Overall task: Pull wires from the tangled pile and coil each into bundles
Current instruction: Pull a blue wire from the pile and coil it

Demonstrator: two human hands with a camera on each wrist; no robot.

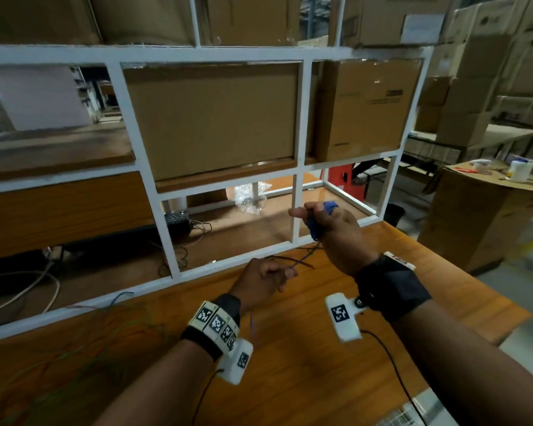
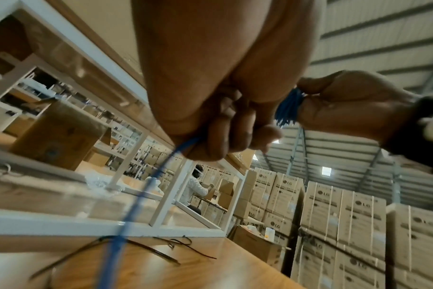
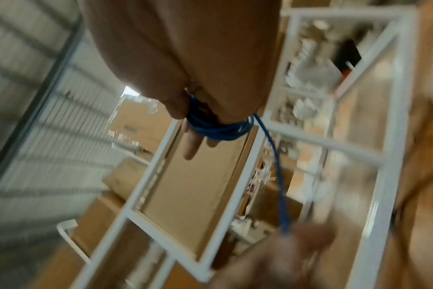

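Landmark: the white frame standing on the wooden table. Right hand is hovering raised just in front of the frame's lower right opening, with a blue wire lying in many turns around its fingers; thumb is pressing the coil against the hand, and in the right wrist view the wrapped fingers are pointing out straight past the turns. A single strand is running from the coil down toward the left hand, which is sitting lower, nearer the person, just in front of the frame's bottom rail. Left hand's fingers are curling closed around that strand, which is passing through the fist and trailing away toward the table. Thin dark wires are lying loose on the table just in front of the frame's bottom rail, beyond the left hand. Faint green and blue wires are spreading over the table to the left, also in front of the frame. Cardboard boxes are sitting behind the frame.
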